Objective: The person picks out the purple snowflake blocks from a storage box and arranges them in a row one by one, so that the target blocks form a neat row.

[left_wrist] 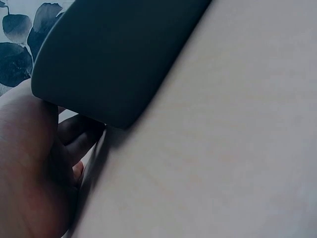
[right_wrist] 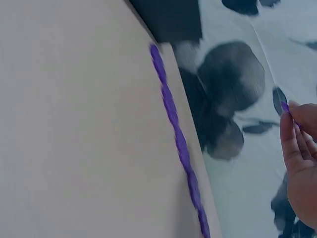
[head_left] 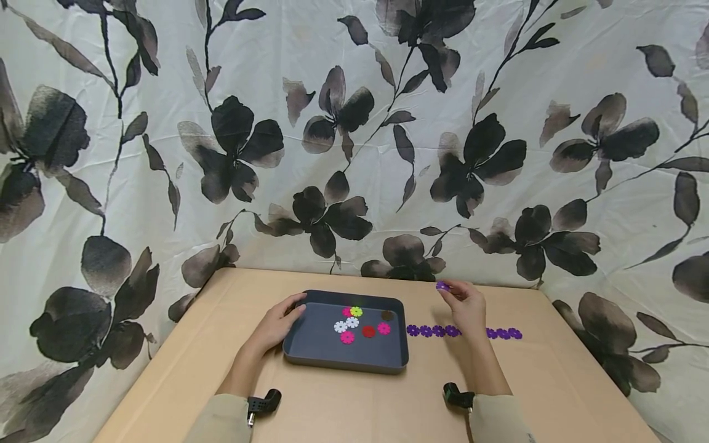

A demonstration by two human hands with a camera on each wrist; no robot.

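Observation:
My right hand [head_left: 467,307] is raised over the table and pinches a small purple flower-shaped piece [head_left: 442,285] between thumb and fingertips. Below it runs a row of purple flower pieces [head_left: 425,331], laid end to end rightward from the tray and partly hidden by the wrist. In the right wrist view this row [right_wrist: 169,104] appears edge-on along the tabletop. My left hand [head_left: 277,323] holds the dark grey tray [head_left: 321,354] by its left side, near the far corner. Pink pieces [head_left: 347,337], white ones [head_left: 340,327], a yellow-green [head_left: 356,312], a red [head_left: 368,331] and a brown piece [head_left: 386,315] lie inside.
The tan table [head_left: 354,406] ends at the back against a hanging white cloth [head_left: 310,37] printed with dark flowers. Black wrist cameras sit on the left wrist [head_left: 266,401] and on the right wrist [head_left: 457,395].

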